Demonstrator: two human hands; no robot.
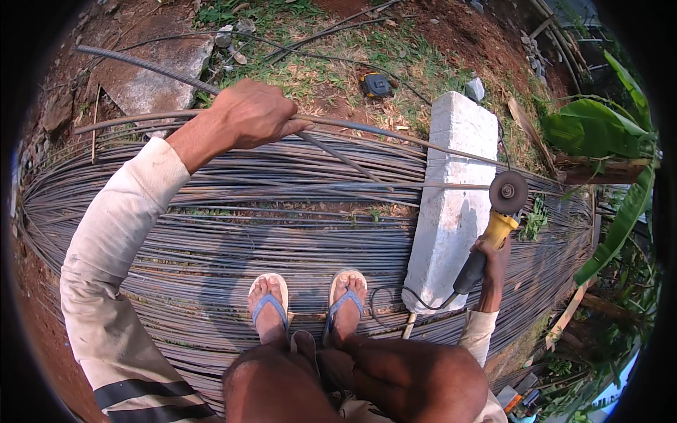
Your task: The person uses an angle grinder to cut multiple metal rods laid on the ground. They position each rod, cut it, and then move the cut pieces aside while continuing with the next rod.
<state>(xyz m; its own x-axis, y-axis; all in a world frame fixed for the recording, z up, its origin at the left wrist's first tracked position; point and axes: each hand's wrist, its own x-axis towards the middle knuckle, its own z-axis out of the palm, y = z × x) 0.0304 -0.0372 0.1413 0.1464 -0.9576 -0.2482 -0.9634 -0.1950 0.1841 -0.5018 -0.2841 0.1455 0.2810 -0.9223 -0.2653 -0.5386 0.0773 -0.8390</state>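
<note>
My left hand (254,113) is closed on a steel rebar (141,62) that slants down to the right, above a long bundle of rebars (296,233). A curved rebar (374,128) runs just beneath it and across a long white block (449,218), which lies on the bundle. My right hand (492,257) holds a yellow and black angle grinder (499,233), its disc over the block's right side near a bar crossing it. The grinder's cord curves round the block's lower end.
A tape measure (375,84) lies on grassy soil (345,53). A flat stone slab (151,88) is at upper left, banana leaves (592,127) at the right. My sandalled feet (345,307) rest on the bundle.
</note>
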